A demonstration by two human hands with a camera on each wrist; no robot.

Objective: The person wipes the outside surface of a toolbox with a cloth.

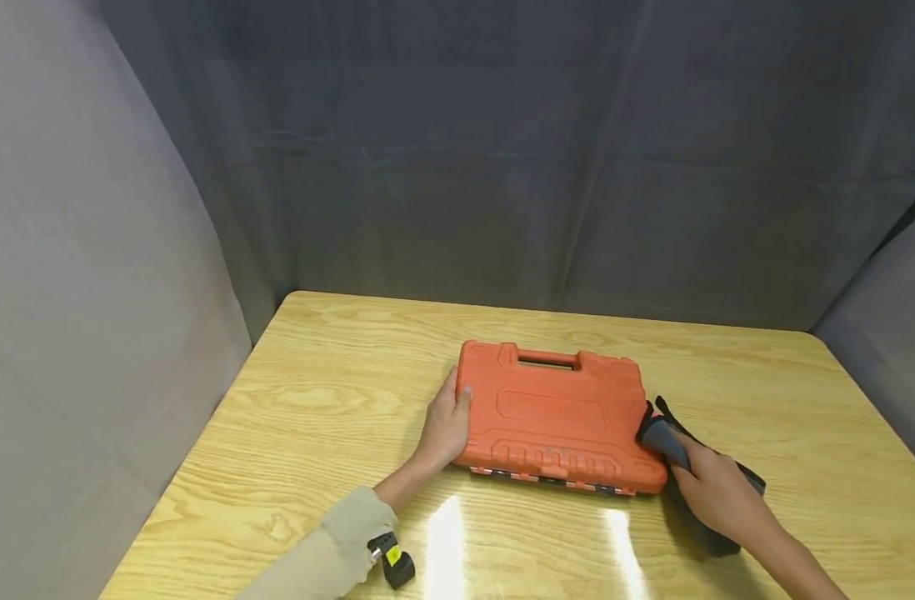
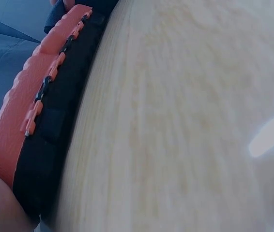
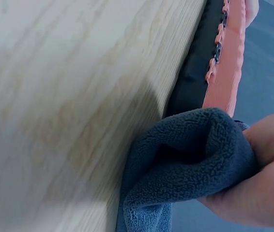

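Note:
An orange plastic tool case [image 1: 555,412] lies shut and flat on the wooden table [image 1: 315,417], its handle facing away from me. My left hand [image 1: 446,425] holds its left edge, thumb on the lid. The case's orange lid and black base [image 2: 54,121] fill the left of the left wrist view. My right hand [image 1: 716,492] grips a dark grey cloth [image 1: 663,442] against the case's right end. The right wrist view shows the cloth [image 3: 185,164] bunched in my fingers [image 3: 263,169] beside the case [image 3: 224,72].
Grey fabric curtains [image 1: 502,150] close in the table at the back and both sides. A small black and yellow device [image 1: 393,562] hangs at my left wrist. Bare tabletop [image 1: 787,392] lies behind and around the case.

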